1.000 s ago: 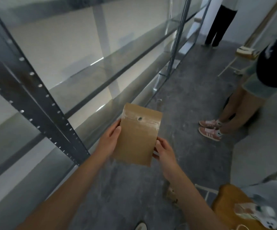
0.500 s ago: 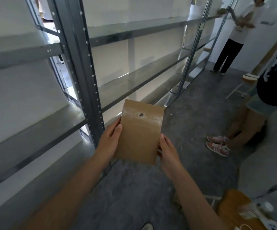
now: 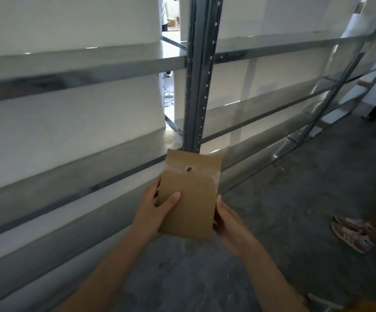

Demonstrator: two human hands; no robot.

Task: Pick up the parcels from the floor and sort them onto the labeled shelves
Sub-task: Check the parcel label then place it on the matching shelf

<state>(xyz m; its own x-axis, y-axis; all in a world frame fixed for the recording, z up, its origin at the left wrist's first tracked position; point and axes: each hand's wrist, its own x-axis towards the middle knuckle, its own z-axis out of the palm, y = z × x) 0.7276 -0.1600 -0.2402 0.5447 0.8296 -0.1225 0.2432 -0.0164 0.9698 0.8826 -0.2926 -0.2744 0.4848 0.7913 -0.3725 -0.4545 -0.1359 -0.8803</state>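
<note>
I hold the brown parcel point(image 3: 190, 195) upright between both hands, left hand point(image 3: 157, 209) pinching its left edge with the thumb across the front, right hand point(image 3: 226, 219) gripping its right edge, probably to read it before choosing a shelf point(image 3: 261, 109).

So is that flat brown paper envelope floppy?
Probably fairly stiff: the flat brown paper envelope stands straight with the left hand and right hand holding only its lower sides. Likely light too: it looks thin, and a loose grip suffices.
</note>
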